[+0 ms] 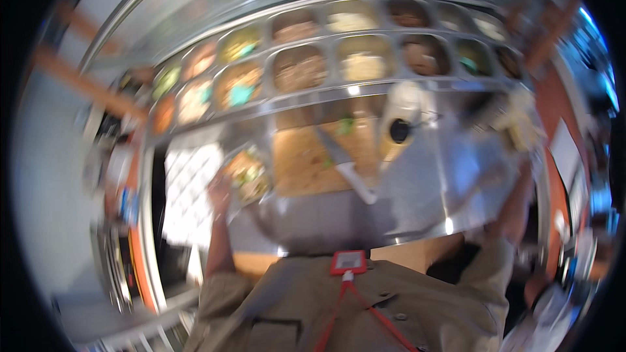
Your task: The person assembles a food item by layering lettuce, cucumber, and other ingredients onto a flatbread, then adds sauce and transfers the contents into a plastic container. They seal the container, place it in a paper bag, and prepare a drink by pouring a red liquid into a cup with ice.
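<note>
At the left of the steel counter, my left hand (220, 189) is against the near-left side of a portion of mixed chopped food (248, 176), which seems to sit in a clear container. Its fingers are closed at that edge, though blurred. My right arm reaches far out to the right, where my right hand (523, 132) is smeared among pale yellowish items; its fingers do not show clearly. Between the hands lies a wooden cutting board (297, 160). A white-handled knife (352, 179) rests across it, near some green scraps (345, 126).
Two rows of metal food pans (300, 68) line the back, some with turquoise utensils or scoops. A pale bottle with a black cap (399, 132) is right of the board. White patterned paper (189, 189) lies at the left. Another person's hand (538, 287) shows at lower right.
</note>
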`<action>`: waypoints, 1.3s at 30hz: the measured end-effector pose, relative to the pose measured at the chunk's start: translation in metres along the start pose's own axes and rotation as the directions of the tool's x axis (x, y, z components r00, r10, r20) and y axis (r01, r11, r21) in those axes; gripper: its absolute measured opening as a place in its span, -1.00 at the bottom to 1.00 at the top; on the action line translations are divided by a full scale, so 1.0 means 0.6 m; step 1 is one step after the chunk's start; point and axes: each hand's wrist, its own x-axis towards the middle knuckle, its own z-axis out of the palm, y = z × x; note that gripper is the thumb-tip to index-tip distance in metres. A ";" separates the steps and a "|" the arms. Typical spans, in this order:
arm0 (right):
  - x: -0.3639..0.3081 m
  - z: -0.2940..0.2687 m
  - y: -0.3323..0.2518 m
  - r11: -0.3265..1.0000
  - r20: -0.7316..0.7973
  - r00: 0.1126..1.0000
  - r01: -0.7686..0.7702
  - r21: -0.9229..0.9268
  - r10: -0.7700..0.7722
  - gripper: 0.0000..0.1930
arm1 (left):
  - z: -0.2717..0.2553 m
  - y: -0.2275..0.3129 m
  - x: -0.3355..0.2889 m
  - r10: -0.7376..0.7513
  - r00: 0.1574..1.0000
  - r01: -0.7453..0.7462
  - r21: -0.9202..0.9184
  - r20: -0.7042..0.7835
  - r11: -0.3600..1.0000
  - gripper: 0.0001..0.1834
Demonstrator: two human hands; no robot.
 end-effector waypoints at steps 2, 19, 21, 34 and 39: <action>0.086 0.023 0.079 0.999 0.177 0.984 -0.031 0.022 0.027 -0.75 | 0.007 0.018 -0.025 -0.273 0.957 0.284 0.125 -0.100 0.950 -0.55; -0.147 -0.092 0.142 0.511 0.202 0.862 -0.448 0.733 0.466 -0.87 | 0.008 0.053 0.042 -0.420 0.889 0.449 -0.522 0.181 0.725 -0.82; -0.217 -0.118 0.125 0.526 0.264 0.848 -0.500 0.688 0.460 -0.88 | 0.012 0.048 0.050 -0.325 0.925 0.381 -0.491 0.199 0.784 -0.83; -0.792 -0.184 -0.207 0.537 0.319 0.797 -0.587 0.605 0.512 -0.68 | 0.026 -0.015 0.237 0.675 0.399 0.350 -0.784 0.620 0.513 -0.73; -0.929 -0.147 -0.347 0.495 0.485 0.792 -0.611 0.618 0.372 -0.75 | 0.049 -0.021 0.236 0.600 0.463 0.014 -0.682 0.652 0.731 -0.78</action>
